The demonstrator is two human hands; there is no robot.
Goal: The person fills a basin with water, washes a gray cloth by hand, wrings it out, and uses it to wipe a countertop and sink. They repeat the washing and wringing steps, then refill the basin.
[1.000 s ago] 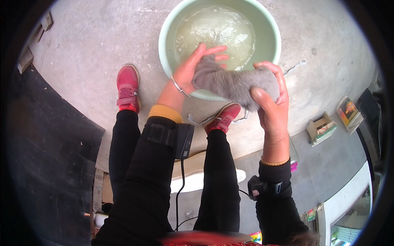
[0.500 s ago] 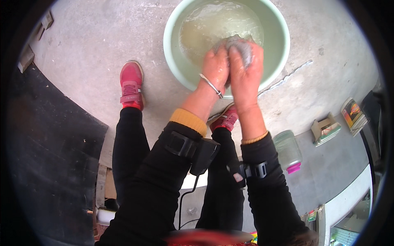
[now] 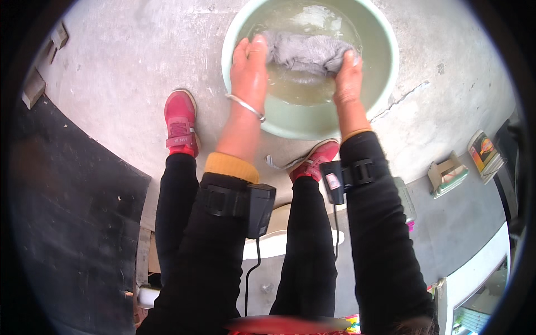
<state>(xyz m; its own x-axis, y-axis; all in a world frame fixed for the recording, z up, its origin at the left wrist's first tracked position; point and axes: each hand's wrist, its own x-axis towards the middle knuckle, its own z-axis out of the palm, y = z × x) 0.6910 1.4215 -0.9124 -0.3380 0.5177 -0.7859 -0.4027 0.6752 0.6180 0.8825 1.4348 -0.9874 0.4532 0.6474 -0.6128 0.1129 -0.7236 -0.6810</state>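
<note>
A wet grey cloth stretches crosswise between my two hands, over cloudy water in a pale green basin. My left hand, with a silver bangle at the wrist, grips the cloth's left end near the basin's left rim. The right end is in my right hand, whose thumb lies on top of the cloth. Fingers under the cloth are hidden on both sides. Whether its lower side touches the water I cannot tell.
My feet in red shoes stand on the concrete floor before the basin. To the right are a small open cardboard box, a booklet and a partly hidden clear container. A dark sheet covers the left side.
My hands were together, squeezing the bunched cloth. Now they are apart, the left moved left and the right slightly right, with the cloth spread out between them.
</note>
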